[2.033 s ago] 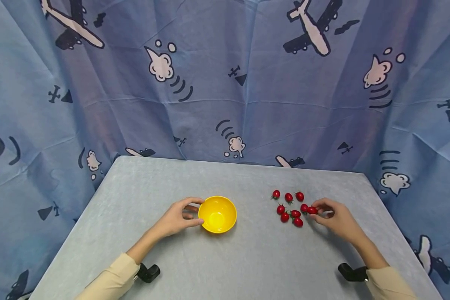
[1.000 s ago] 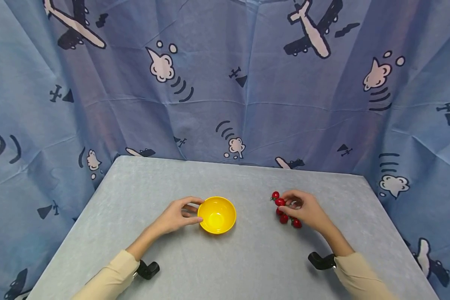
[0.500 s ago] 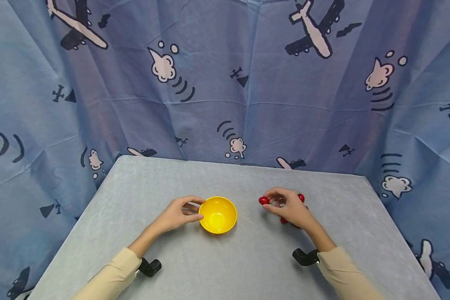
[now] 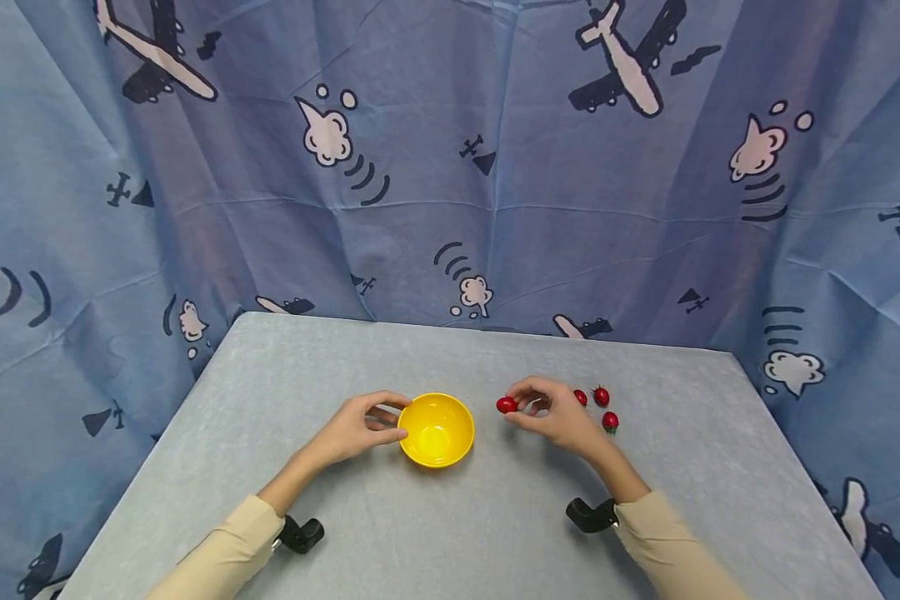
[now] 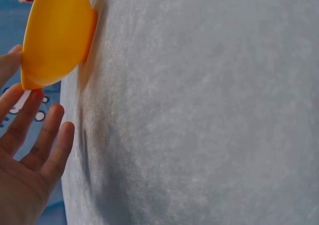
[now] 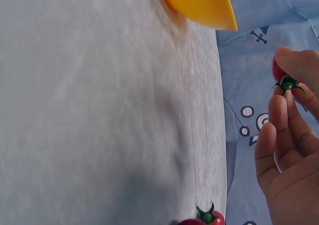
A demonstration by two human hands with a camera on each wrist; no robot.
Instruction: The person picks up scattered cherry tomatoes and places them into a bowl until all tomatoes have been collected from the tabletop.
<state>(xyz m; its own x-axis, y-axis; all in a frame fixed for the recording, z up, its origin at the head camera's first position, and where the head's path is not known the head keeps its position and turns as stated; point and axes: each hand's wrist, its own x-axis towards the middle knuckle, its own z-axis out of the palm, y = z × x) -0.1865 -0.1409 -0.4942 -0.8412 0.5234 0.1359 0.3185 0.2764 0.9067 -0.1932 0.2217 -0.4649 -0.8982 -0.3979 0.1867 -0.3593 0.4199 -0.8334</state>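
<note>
Head view shows the left hand (image 4: 351,433) steadying the yellow bowl (image 4: 435,429), thumb and fingers curved against its near rim. Just right of it, the right hand (image 4: 551,417) pinches one cherry tomato (image 4: 506,405) between thumb and fingertip. Keep that pinch light, and release low over the bowl's middle so nothing bounces; farther back, three loose tomatoes (image 4: 602,397) lie on the grey table (image 4: 495,517).

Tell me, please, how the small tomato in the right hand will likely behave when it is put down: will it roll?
The tomato is round and glossy, so it would probably roll if dropped on the flat table. The right hand pinches it with just fingertips, so it seems light. Inside the curved yellow bowl it should settle.
</note>
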